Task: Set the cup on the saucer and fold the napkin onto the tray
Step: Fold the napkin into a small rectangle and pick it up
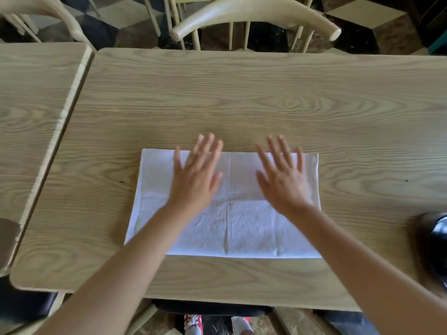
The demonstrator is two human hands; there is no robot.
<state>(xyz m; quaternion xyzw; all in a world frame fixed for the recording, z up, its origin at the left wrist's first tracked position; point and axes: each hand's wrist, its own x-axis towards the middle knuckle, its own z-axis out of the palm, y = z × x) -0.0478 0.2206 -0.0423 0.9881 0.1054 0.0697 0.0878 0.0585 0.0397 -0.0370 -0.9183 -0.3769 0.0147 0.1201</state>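
Note:
A white cloth napkin [244, 228] lies spread flat on the wooden table [242, 97], near its front edge, with fold creases across it. My left hand [196, 175] lies flat over the napkin's upper left part, fingers spread and slightly blurred. My right hand [283, 177] lies flat over the upper right part, fingers spread too. Neither hand holds anything. No cup, saucer or tray is clearly in view.
A dark shiny object [437, 238] is cut off by the right edge of the frame. A second table [33, 97] adjoins on the left. A pale wooden chair [254, 15] stands behind the far edge, and a dark chair seat [212, 310] below the near edge.

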